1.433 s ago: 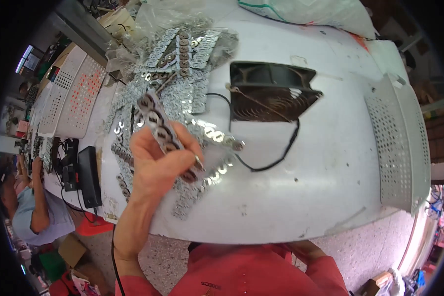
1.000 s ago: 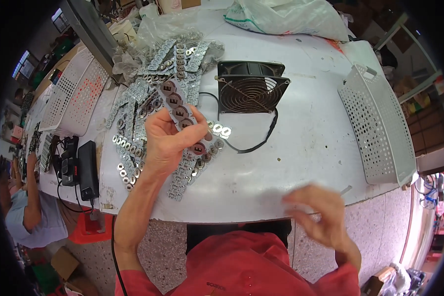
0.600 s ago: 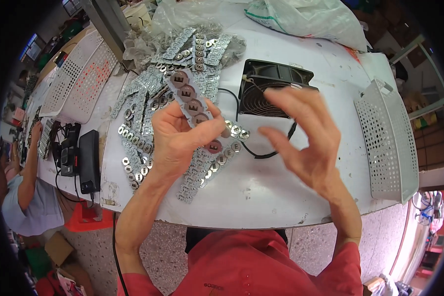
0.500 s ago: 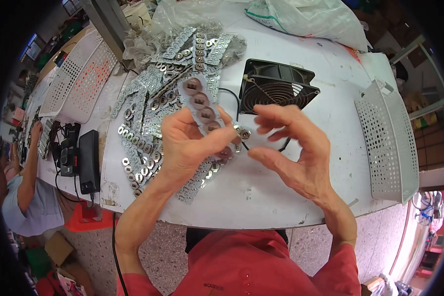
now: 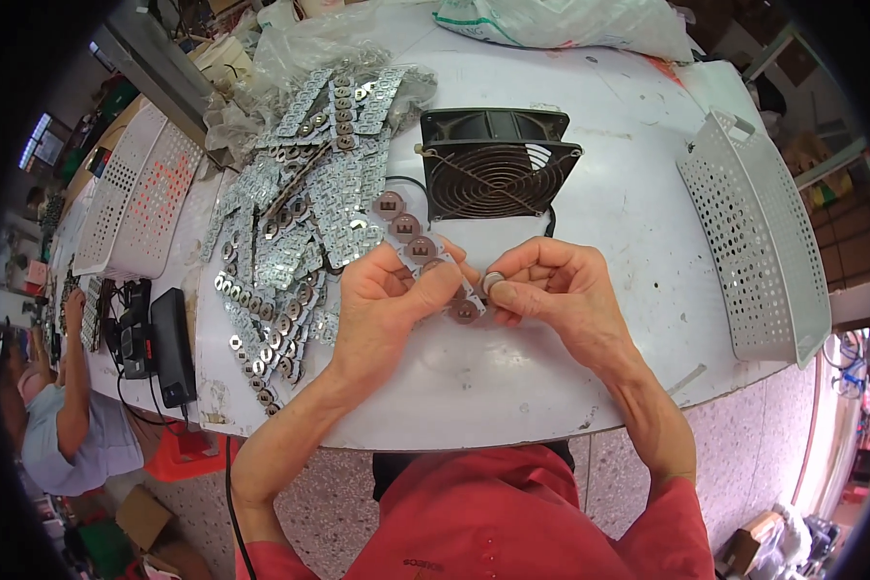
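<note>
A strip of joined circuit boards with round brown-grey holders (image 5: 420, 248) slants up and away from my left hand (image 5: 382, 295), pinched between thumb and fingers. At its near end, my right hand (image 5: 570, 295) pinches a small round silvery disc (image 5: 493, 281) beside the strip. Fingertips hide part of both, and I cannot tell whether the disc touches the strip. Left of my hands lies a wide pile of similar board strips (image 5: 295, 256), some with their round holders facing up.
A black fan (image 5: 498, 184) with a cable stands beyond my hands. White perforated baskets stand at the right (image 5: 759, 242) and far left (image 5: 135, 198). A plastic bag (image 5: 565, 24) lies at the back. Black power adapters (image 5: 172, 346) sit at left, near another person's arm (image 5: 73, 387).
My right hand has gone from open to closed on the disc and moved left to the strip's near end. The strip has come slightly nearer to me, and the whole view has shifted.
</note>
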`<act>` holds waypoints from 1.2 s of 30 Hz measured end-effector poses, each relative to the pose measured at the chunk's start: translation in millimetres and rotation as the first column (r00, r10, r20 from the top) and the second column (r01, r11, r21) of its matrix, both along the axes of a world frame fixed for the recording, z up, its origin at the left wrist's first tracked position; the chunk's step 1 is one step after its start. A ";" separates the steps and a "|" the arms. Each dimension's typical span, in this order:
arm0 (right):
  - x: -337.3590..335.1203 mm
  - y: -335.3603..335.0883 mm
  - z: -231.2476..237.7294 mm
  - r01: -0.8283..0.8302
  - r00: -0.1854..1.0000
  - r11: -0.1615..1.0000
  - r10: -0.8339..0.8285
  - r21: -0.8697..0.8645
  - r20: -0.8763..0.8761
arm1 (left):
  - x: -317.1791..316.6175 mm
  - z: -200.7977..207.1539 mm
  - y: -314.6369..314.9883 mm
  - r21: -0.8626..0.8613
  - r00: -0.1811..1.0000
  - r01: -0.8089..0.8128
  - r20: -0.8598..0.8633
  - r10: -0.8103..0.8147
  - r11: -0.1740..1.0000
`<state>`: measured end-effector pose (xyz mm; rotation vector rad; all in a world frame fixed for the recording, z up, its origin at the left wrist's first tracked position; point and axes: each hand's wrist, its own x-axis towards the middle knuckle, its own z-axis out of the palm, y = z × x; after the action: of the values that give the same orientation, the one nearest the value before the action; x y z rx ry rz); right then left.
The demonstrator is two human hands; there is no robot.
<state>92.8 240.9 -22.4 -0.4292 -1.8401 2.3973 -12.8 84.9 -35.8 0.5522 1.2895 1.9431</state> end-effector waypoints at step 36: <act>-1.8 -6.5 1.1 0.154 0.951 0.985 -0.169 -0.077 -0.261 | -11.7 22.3 -19.3 -0.371 0.902 0.376 -0.063 -0.427 0.849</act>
<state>90.9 234.4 -21.3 -0.2358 -1.5644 2.2727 -24.5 65.6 -13.5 0.7237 1.4352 1.3086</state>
